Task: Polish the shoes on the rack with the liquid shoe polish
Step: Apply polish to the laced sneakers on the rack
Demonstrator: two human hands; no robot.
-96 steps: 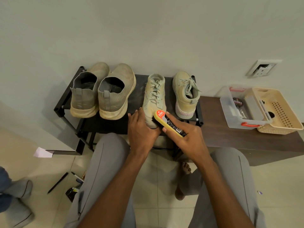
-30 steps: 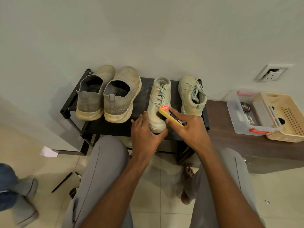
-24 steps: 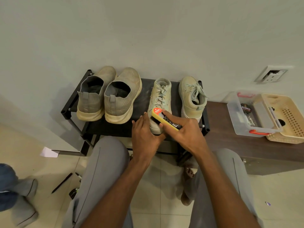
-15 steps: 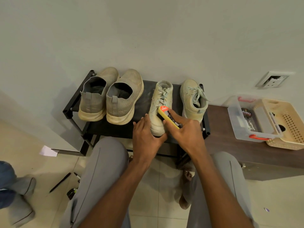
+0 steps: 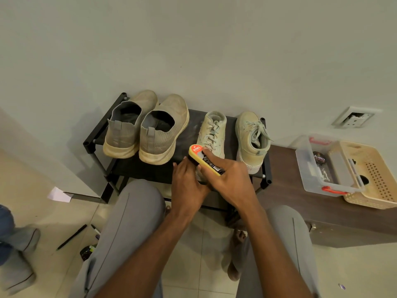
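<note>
Right hand [image 5: 232, 179] is gripping the polish bottle [image 5: 204, 161], pressing it on the laced shoe [image 5: 212, 134]. Left hand [image 5: 187, 181] is cupping the shoe's heel, fingers curled.

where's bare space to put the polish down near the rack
Bare brown cabinet top between the rack's right post and the clear box. A strip of rack shelf before the slip-on shoes. It is crowded around the hands.
</note>
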